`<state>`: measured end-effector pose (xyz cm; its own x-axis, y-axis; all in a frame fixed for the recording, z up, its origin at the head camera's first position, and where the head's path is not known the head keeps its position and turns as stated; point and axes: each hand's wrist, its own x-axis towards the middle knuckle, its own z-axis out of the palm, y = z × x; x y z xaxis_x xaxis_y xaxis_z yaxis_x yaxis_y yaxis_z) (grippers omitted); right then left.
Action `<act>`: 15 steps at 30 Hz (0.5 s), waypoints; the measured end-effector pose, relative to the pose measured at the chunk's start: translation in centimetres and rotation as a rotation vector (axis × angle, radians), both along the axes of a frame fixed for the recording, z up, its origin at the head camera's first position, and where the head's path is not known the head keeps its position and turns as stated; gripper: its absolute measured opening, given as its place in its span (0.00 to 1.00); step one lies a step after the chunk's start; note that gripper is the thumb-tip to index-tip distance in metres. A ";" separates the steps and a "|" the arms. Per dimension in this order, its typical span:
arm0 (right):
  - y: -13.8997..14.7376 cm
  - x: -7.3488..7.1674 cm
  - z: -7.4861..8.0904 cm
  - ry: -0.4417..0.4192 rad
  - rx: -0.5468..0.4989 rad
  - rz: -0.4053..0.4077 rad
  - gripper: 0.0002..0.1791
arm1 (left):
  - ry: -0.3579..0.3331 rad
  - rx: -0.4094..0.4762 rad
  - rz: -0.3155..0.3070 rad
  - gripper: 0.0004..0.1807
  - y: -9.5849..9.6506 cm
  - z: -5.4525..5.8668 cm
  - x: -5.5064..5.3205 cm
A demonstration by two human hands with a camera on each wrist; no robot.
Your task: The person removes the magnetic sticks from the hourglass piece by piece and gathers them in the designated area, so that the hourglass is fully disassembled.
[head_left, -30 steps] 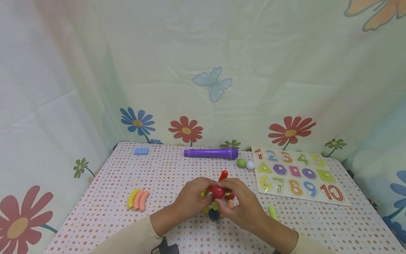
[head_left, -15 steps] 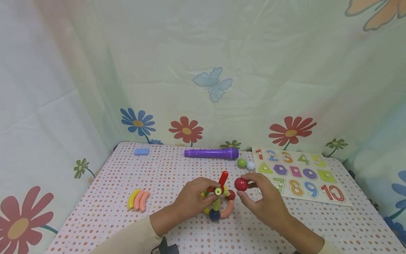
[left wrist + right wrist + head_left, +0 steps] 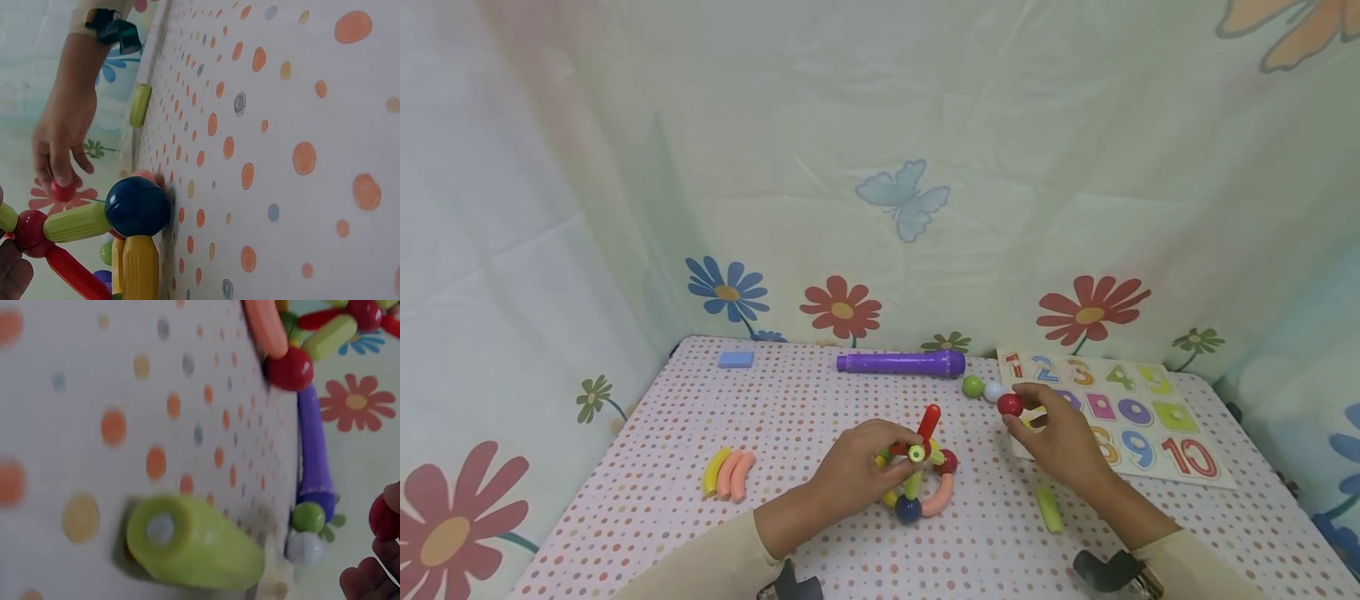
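My left hand point(image 3: 865, 458) pinches the top of a toy structure of magnetic rods and balls. In the left wrist view, its fingers are by a red ball point(image 3: 32, 232) joined to a green rod point(image 3: 78, 222) and a red rod point(image 3: 78, 274). Lower down sit a navy ball point(image 3: 908, 509), a curved pink rod point(image 3: 938, 497) and a second red ball point(image 3: 948, 462). A green rod end point(image 3: 916, 453) points up at the top. Off to the right, my right hand point(image 3: 1067, 437) pinches a loose red ball point(image 3: 1011, 405) between thumb and fingers, beside a white ball point(image 3: 992, 392).
A green ball point(image 3: 973, 386) touches the white one. Behind lies a purple toy microphone point(image 3: 901, 362); a number puzzle board point(image 3: 1202, 433) is at right. A loose green rod point(image 3: 1049, 510) lies near the right forearm. Curved rods point(image 3: 724, 475) and a blue block point(image 3: 736, 359) are at left.
My right hand has lifted the red ball off the structure's top and carried it right and back, towards the white ball. The left hand has stayed on the structure.
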<state>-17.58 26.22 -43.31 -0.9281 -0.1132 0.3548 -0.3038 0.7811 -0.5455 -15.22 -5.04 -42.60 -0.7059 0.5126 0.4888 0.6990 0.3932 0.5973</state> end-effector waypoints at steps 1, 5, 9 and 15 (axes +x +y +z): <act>0.2 -0.4 -0.1 -0.040 0.001 -0.014 0.26 | -0.002 0.001 -0.002 0.16 0.0 0.0 0.0; 0.7 -2.0 -0.5 -0.165 0.035 -0.032 0.25 | 0.009 0.007 -0.008 0.16 0.0 0.0 0.1; 0.7 -3.0 -0.7 -0.217 0.062 -0.018 0.23 | 0.017 0.013 -0.013 0.16 0.0 -0.1 0.1; 0.2 -4.0 -1.2 -0.278 0.074 -0.011 0.22 | 0.021 0.021 -0.018 0.15 -0.1 -0.1 0.0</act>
